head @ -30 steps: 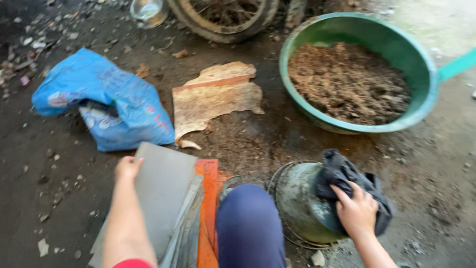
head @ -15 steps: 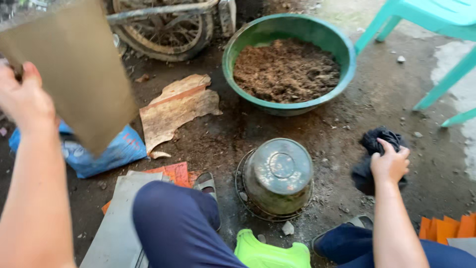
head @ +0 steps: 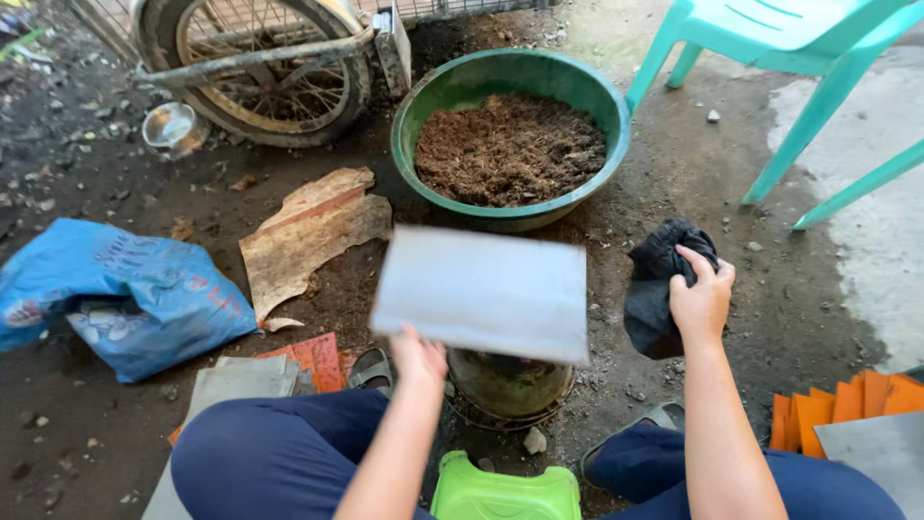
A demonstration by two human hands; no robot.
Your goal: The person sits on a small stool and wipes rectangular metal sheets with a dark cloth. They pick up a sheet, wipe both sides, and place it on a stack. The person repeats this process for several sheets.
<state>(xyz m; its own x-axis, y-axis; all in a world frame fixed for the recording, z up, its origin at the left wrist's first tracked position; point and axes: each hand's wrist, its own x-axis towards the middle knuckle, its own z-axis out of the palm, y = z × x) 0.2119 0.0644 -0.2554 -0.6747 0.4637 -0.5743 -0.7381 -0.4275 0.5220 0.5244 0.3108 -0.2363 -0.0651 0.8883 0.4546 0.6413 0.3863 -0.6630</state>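
One grey sheet (head: 481, 292) in the left hand (head: 417, 354), one black cloth (head: 658, 284) in the right hand (head: 701, 300), one green basin (head: 428, 91) beyond both, one blue bag (head: 115, 289) left of them.

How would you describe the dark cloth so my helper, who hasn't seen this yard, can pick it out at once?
Start at the big green basin of brown soil, then look down to its right, towards the turquoise plastic chair. There the right hand grips a crumpled black cloth above the dirt. It is the only soft, black thing; the grey sheet in the left hand is flat and stiff.
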